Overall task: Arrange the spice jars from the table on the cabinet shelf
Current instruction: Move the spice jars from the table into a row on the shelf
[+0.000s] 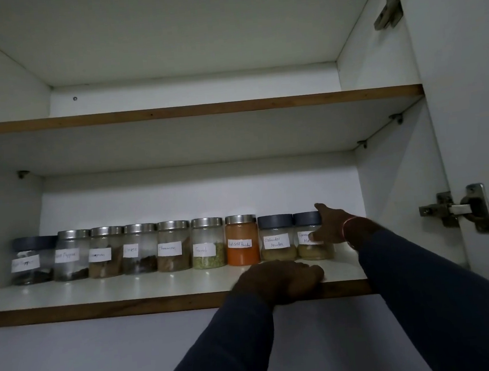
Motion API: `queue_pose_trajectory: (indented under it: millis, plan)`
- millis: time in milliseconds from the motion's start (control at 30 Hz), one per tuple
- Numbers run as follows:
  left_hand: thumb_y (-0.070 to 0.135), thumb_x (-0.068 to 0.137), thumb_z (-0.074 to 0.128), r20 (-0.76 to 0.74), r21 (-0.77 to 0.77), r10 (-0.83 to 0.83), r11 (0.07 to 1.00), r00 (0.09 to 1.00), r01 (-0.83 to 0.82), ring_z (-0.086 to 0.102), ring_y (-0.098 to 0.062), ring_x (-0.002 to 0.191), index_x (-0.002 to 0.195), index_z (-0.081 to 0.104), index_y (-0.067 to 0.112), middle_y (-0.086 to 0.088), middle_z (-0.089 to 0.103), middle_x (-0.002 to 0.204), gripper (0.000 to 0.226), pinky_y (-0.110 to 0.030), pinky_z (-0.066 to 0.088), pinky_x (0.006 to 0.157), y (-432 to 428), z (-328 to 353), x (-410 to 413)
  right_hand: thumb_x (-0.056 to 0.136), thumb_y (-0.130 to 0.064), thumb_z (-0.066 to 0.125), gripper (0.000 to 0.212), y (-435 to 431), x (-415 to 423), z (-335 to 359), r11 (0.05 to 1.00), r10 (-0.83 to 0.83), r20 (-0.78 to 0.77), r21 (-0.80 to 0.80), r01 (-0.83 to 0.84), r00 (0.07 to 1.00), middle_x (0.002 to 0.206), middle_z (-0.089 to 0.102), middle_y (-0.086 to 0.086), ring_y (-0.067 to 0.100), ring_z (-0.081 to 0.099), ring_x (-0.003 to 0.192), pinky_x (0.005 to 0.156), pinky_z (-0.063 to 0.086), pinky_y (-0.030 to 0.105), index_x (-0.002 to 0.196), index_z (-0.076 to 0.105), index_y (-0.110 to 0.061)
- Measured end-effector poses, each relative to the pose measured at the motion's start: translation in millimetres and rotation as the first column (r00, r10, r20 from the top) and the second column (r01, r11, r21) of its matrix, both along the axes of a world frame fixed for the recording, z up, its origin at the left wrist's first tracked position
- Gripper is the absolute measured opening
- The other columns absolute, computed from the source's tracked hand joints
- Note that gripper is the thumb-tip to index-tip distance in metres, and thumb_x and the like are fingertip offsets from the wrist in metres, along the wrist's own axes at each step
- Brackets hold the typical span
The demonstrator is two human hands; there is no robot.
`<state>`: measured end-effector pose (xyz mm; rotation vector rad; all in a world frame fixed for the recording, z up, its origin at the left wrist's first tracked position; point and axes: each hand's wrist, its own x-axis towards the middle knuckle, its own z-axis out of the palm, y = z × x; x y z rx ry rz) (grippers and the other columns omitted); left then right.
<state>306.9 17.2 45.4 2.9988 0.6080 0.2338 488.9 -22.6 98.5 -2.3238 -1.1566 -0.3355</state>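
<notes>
Just left of the right hand, the upright garam masala jar is clasped, thumb across its label; the shelf edge is gripped by the farther left hand.

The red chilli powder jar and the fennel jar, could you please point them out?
red chilli powder jar (pixel 243 256), head view, orange contents below label.
fennel jar (pixel 210 261), head view, green seeds below label.

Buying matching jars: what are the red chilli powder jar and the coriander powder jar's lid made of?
Red chilli powder jar: see-through body, glass or plastic; shiny silver lid, likely metal. Coriander powder jar's lid: matte dark grey, probably plastic.
</notes>
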Motion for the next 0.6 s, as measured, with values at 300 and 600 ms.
queue_pose_trajectory:
  millis: [300,600]
  plan:
    - [0.048,0.100,0.020,-0.006,-0.030,-0.019,0.999,1.000,0.019,0.040,-0.028,0.131,0.140,0.041,0.018,-0.014,0.039,0.148,0.054,-0.038,0.030,0.103,-0.7,2.1,0.3,0.094,-0.018,0.060,0.087,6.0,7.7,-5.9,0.999,0.032,-0.027,0.021,-0.031,0.999,0.136,0.052,0.018,0.025,0.059,0.098,0.083,0.049,0.034,0.155,-0.002,-0.014]
    - [0.051,0.093,0.028,0.208,0.056,-0.048,0.998,0.977,0.037,0.054,-0.024,0.109,0.120,0.059,0.015,-0.012,0.059,0.124,0.055,-0.040,0.045,0.094,7.2,-8.1,-1.2,0.092,-0.022,0.064,0.104,2.6,1.5,-9.2,0.999,-0.001,-0.073,0.040,0.004,0.997,0.157,0.019,0.027,0.039,0.045,0.131,0.106,0.039,0.042,0.152,-0.020,-0.018]
